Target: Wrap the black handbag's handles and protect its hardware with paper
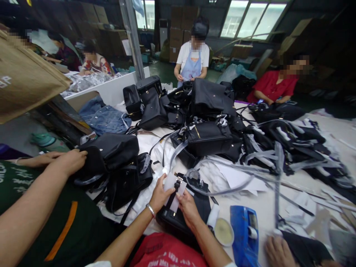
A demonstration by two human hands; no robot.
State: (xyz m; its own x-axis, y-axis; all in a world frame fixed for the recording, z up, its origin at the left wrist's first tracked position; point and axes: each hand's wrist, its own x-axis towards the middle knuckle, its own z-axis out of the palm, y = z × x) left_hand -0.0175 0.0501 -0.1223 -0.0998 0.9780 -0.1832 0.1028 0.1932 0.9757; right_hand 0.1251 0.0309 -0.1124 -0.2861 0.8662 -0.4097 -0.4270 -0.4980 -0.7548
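Low in the centre, a black bag [200,202] lies on the table close to my body. Across it runs a black strap with a silver buckle [179,180], and a pale piece of sheet [172,204] sits under the buckle. My left hand [160,193], with a bangle at the wrist, is closed on the sheet's left edge, its thumb near the strap. Closed on the sheet's right edge, my right hand [188,207] is just below the buckle. Clear plastic wrap [194,174] covers part of the bag's handle.
Black bags [211,137] are piled ahead, with more at left [119,148]. To the right stand a round tub [224,231] and a blue plastic holder [244,233]. A co-worker's arm [41,196] reaches in at left; another person's hand [278,250] rests at lower right. People work beyond.
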